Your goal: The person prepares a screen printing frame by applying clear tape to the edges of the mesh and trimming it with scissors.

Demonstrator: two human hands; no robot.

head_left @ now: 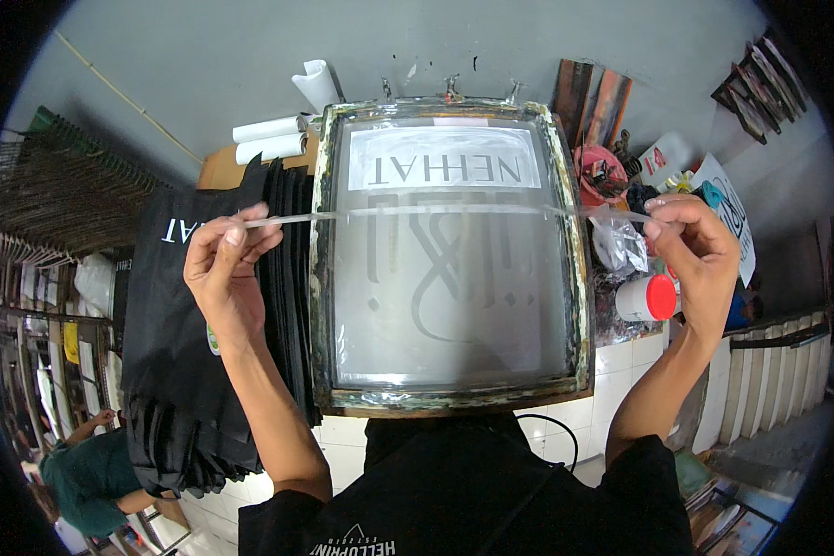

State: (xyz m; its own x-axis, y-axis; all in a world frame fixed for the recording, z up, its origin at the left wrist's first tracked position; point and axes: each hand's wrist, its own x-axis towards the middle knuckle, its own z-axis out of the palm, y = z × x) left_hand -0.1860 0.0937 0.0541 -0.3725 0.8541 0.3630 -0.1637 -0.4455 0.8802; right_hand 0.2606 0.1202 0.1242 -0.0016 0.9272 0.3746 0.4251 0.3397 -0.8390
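Left hand (224, 269) and right hand (695, 255), each pinching one end of a clear tape strip (435, 211). Stretched across the printing screen (449, 269) at frame centre. Black bags (181, 352) stacked at left.

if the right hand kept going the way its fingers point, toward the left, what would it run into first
Probably the wooden edge of the printing screen frame. The right hand pinches one end of a strip of clear tape stretched across the screen, fingers aimed at it. Its height above the frame is unclear, so it might pass over.
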